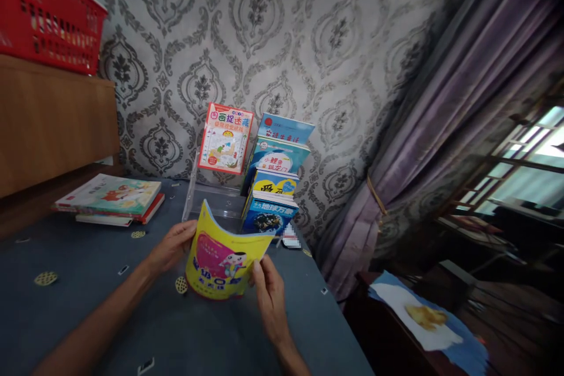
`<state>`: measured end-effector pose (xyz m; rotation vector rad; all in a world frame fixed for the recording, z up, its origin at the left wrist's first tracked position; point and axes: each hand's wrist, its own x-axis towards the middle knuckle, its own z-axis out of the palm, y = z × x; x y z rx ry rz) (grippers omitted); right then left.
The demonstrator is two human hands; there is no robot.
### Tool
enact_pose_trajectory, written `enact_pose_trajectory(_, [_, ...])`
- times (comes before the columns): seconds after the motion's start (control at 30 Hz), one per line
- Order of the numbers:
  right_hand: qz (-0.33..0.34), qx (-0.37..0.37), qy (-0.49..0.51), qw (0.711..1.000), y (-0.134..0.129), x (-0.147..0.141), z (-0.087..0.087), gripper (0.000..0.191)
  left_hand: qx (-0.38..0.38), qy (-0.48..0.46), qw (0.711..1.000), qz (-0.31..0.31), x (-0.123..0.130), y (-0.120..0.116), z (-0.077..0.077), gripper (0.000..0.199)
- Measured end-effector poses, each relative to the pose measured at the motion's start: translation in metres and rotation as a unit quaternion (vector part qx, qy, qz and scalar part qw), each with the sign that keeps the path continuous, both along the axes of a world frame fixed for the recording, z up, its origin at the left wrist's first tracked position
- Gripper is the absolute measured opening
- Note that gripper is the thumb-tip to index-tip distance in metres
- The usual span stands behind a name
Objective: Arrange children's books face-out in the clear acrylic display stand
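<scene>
Holding a yellow book (215, 264), bowed, pinched at its left edge by the left hand (174, 244) and at its right edge by the right hand (269, 288). Positioned over the table (211, 341), just before a clear rack (191, 191) with a red book (225, 140) and a row of books (269, 217) upright in it. Placed right of a book pile (117, 197) and left of a curtain (418, 147).

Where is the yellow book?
The yellow book is left of centre in the head view, held between left hand and right hand, in front of the clear rack.
</scene>
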<state>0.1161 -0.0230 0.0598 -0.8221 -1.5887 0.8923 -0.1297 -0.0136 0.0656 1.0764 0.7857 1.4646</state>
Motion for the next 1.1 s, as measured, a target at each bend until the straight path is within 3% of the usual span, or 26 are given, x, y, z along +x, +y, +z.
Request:
enact_pose_trajectory(0.2, [0.023, -0.024, -0.013, 0.999, 0.005, 0.007, -0.005, 0.039, 0.042, 0.140, 0.989, -0.005, -0.033, 0.003, 0.009, 0.033])
enact_pose_trajectory(0.4, [0.005, 0.017, -0.049, 0.999, 0.019, 0.002, 0.004, 0.036, 0.052, 0.152, 0.987, -0.002, -0.046, 0.006, 0.018, 0.032])
enact_pose_trajectory(0.53, [-0.003, 0.035, -0.070, 0.997, 0.034, -0.010, 0.008, 0.034, 0.019, 0.178, 0.984, -0.026, -0.053, 0.011, 0.044, 0.023])
enact_pose_trajectory(0.63, [-0.014, 0.050, -0.083, 0.995, 0.050, -0.023, 0.013, 0.030, -0.012, 0.214, 0.976, -0.043, -0.061, 0.020, 0.069, 0.026])
enact_pose_trajectory(0.77, [-0.007, 0.088, -0.098, 0.991, 0.074, -0.040, 0.033, 0.022, -0.020, 0.280, 0.960, -0.014, -0.069, 0.032, 0.091, 0.027])
enact_pose_trajectory(0.97, [0.128, 0.104, -0.198, 0.966, 0.099, -0.050, 0.074, 0.016, -0.015, 0.331, 0.942, 0.057, -0.074, 0.027, 0.090, 0.018])
enact_pose_trajectory(1.1, [0.199, 0.070, -0.221, 0.952, 0.111, -0.048, 0.084, 0.013, -0.035, 0.363, 0.929, 0.068, -0.080, 0.021, 0.089, 0.022])
